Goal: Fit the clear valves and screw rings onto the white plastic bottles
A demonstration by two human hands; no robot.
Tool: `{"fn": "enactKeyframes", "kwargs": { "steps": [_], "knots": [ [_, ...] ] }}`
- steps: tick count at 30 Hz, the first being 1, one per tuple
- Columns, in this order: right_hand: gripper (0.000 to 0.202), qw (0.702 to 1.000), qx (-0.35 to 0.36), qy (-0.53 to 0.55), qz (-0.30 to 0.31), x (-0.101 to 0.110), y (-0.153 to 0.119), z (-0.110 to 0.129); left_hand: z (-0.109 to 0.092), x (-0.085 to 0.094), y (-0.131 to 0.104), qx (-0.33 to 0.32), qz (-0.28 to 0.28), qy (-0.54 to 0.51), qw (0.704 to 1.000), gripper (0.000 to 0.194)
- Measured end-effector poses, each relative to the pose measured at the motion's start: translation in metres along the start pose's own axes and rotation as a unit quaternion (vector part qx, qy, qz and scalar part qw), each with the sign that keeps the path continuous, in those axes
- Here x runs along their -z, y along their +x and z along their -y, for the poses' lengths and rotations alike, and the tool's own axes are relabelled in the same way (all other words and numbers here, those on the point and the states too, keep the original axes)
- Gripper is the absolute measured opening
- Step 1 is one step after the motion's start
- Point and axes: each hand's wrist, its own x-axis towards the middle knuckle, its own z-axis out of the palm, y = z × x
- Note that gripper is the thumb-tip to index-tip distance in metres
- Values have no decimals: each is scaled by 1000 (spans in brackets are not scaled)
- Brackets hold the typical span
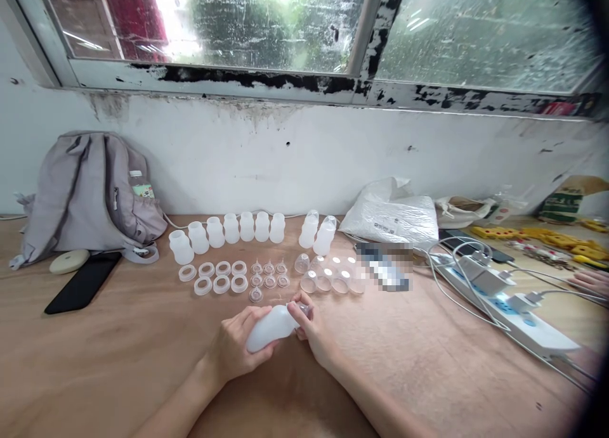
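Observation:
Tilted in my left hand (240, 343) is a frosted white bottle (270, 328), its neck pointing right. The fingers of my right hand (307, 321) close round a clear nipple (304, 309) at the bottle's neck. Beyond my hands, open white bottles (216, 232) stand in a row, and two bottles with clear tops (325, 236) are to their right. Nearer lie white rings (221, 284), clear nipples (269, 281) in short rows and clear dome caps (339, 284).
A grey backpack (95, 191) and a black phone (83, 283) are at the left. Rightward are a plastic bag (394, 213), a power strip (514, 308) with cables, yellow parts (556, 238) and another person's hand (590, 281). A wall with windows stands behind the table (143, 362).

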Motion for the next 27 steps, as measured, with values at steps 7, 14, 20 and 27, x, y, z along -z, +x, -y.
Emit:
{"fn": "enactKeyframes", "kwargs": {
  "steps": [7,14,20,27],
  "knots": [
    [33,997,40,-29,-59,3,-6,8,-43,0,8,185,47,-194,962,32],
    [33,996,39,-32,-68,5,-8,9,-52,4,16,262,61,-337,902,33],
    [34,993,76,-47,-73,4,-10,16,-43,-9,13,378,89,-523,759,41],
    [32,992,111,-62,-11,7,-15,20,-24,-12,12,526,233,-653,492,56]
  ]
}}
